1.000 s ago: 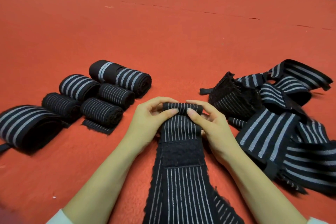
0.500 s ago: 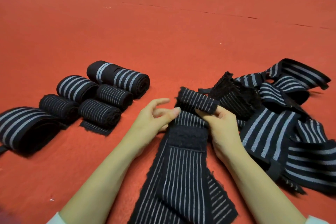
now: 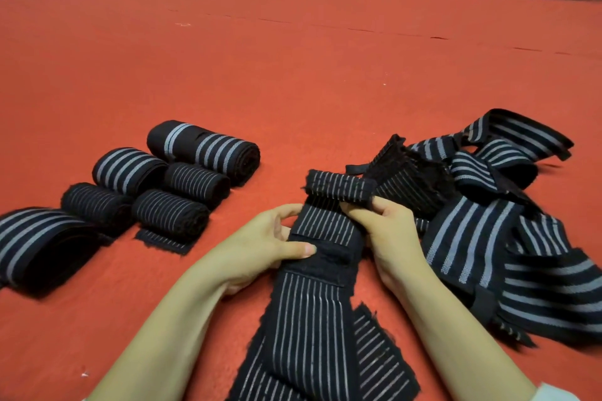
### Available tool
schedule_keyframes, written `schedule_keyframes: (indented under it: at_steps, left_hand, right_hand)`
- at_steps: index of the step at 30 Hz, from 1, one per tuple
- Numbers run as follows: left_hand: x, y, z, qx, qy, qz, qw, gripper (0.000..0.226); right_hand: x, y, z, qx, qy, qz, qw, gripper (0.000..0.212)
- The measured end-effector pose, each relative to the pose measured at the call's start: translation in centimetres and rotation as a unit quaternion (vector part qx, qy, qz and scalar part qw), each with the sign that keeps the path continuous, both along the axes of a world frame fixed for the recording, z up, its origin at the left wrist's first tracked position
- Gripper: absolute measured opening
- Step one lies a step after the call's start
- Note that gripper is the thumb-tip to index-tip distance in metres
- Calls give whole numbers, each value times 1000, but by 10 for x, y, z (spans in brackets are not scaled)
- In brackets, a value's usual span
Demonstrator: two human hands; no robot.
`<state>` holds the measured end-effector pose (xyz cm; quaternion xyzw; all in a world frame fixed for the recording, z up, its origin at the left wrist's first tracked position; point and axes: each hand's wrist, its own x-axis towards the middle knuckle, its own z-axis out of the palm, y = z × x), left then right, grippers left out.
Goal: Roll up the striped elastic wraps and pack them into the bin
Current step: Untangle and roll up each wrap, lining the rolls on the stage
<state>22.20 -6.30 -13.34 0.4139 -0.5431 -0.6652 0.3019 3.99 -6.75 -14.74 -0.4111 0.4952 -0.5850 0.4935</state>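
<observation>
The wrap (image 3: 312,303) looks soft and springy: the right hand (image 3: 387,231) pinches its rolled end (image 3: 338,189) at 12 o'clock, and the left hand (image 3: 260,247) pinches its 9 o'clock edge.

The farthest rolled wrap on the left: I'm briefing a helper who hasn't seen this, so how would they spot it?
On the red mat, a cluster of finished rolls lies at the left. The far rolled wrap sits at its back, farthest from the person. Only its broad grey stripes are split into two groups by a plain black gap; its neighbours' stripes run evenly.
</observation>
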Motion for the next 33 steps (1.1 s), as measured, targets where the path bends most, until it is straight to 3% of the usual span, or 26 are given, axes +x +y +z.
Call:
schedule_keyframes:
  at_steps: [2,5,7,11,15,18,22,27,33]
  left_hand:
    - [0,-1,1,-13,22,56,998,59]
    - [2,-4,4,-186,-37,162,968,70]
    - [1,-2,7,-271,-53,176,945,63]
    - [0,-1,6,-353,-91,176,914,38]
    - [5,-5,7,-341,-106,214,909,25]
    - [4,-5,8,-325,-109,218,914,22]
    - [0,-3,3,-372,-139,200,896,30]
    - [0,-3,1,-394,-152,152,893,37]
    - [5,-4,7,-362,-155,233,889,24]
  right_hand:
    - [-1,-1,0,8,-10,11,1000,12]
    - [2,0,1,7,2,53,999,15]
    - [5,2,2,2,11,92,996,17]
    - [8,4,3,3,24,140,990,20]
    - [11,8,5,8,16,200,980,24]
    - [12,9,6,-22,28,192,981,26]
    - [11,8,7,-42,34,149,987,20]
    - [7,9,11,-15,-29,154,987,17]
    - [13,12,11,-1,7,222,975,33]
